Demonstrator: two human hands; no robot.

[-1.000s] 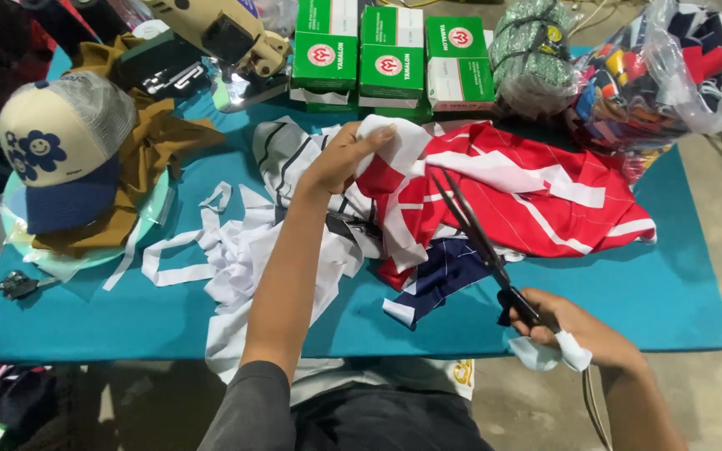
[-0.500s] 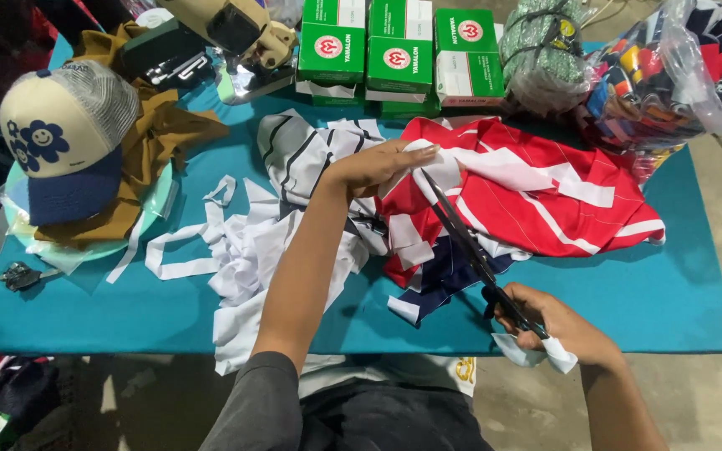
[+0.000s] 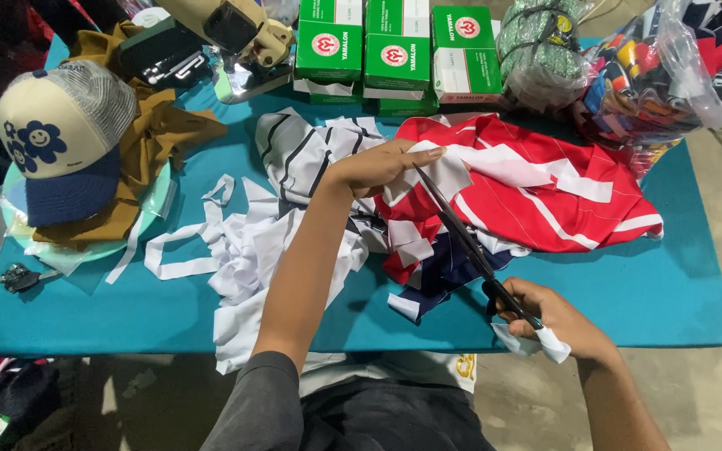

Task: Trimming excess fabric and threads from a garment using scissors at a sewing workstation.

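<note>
My right hand (image 3: 557,319) grips the handles of long black scissors (image 3: 461,236) near the table's front edge; the blades run up and left over the cloth. A white scrap is wrapped around my right fingers. My left hand (image 3: 375,167) presses down on a white strip lying over red-and-white fabric (image 3: 536,196), just left of the scissor tips. Dark blue and red pieces (image 3: 444,271) lie beneath the blades. A heap of white cut strips (image 3: 252,246) and a white black-striped cloth (image 3: 302,150) lie to the left of my forearm.
The teal table (image 3: 662,292) carries green-and-white boxes (image 3: 394,54) at the back, a cream-and-blue cap (image 3: 60,138) on brown cloth (image 3: 156,138) at the left, clear bags of colourful fabric (image 3: 670,71) at the right, and a machine part (image 3: 227,25) at the back.
The scissors have swung so the blades point further up toward my left hand. My left hand shifted slightly on the white strip. The view moved a little closer.
</note>
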